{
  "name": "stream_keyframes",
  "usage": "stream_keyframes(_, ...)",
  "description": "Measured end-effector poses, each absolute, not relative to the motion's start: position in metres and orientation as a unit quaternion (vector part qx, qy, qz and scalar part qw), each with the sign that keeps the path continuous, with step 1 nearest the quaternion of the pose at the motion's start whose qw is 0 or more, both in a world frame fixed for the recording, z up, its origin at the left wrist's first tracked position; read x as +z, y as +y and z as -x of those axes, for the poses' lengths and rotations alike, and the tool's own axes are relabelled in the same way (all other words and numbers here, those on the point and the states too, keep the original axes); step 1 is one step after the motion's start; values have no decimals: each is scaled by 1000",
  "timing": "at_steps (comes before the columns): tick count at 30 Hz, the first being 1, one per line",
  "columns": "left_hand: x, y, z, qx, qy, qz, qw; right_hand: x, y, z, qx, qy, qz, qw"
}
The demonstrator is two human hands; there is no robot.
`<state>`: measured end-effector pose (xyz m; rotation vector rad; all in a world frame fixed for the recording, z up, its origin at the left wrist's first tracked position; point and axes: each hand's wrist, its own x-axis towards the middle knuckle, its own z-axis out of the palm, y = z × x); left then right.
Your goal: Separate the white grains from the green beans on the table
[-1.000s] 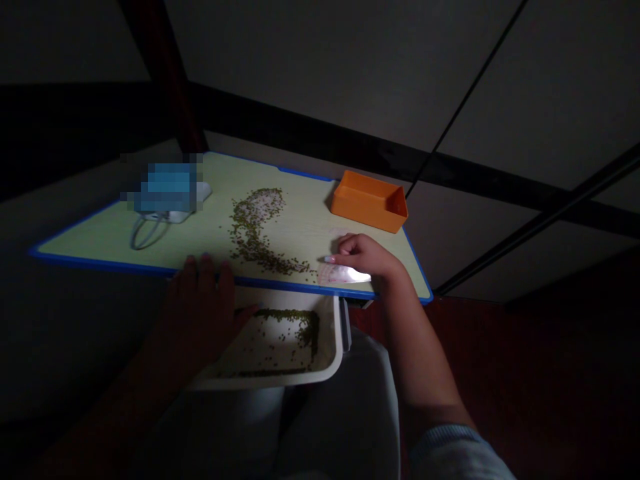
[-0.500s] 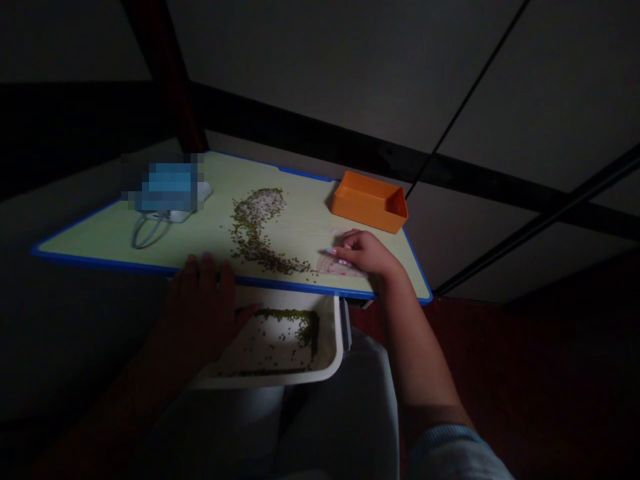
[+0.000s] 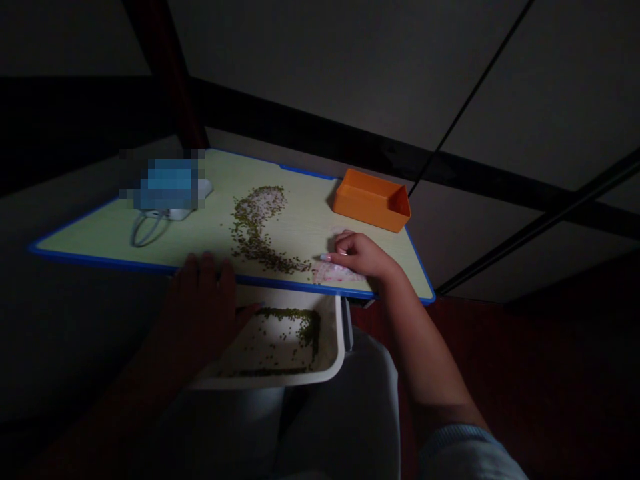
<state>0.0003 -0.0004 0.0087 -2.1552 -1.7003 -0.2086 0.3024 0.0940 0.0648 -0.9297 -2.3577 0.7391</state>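
Observation:
Scattered over the pale tabletop (image 3: pixel 300 213) is a curved patch of small green beans (image 3: pixel 255 230). My right hand (image 3: pixel 363 255) rests near the front right with fingers curled and thumb pointing left, closed on a clear protractor (image 3: pixel 330 272) that lies flat on the top, its left end at the tail of the beans. Dark in shadow, my left hand (image 3: pixel 205 307) reaches over the blue front edge with fingers stretched out and fingertips on the table. Its thumb extends over a white bin (image 3: pixel 335 360), where more green beans (image 3: pixel 305 323) lie along the sides.
An orange open box (image 3: pixel 370 207) stands at the back right of the table. On the left sit a blurred-out blue item (image 3: pixel 167 187) and a looped grey cable (image 3: pixel 150 230). The white bin sits below the front edge, over my lap. Dark panels rise behind.
My right hand and the protractor have slid slightly left, toward the tail of the beans. My left hand keeps its place.

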Motion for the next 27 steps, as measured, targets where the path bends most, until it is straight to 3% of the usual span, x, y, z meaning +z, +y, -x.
stream_keyframes(27, 11, -1, -2, -74, -603, 768, 201, 67, 94, -322, 369, -813, 386, 232)
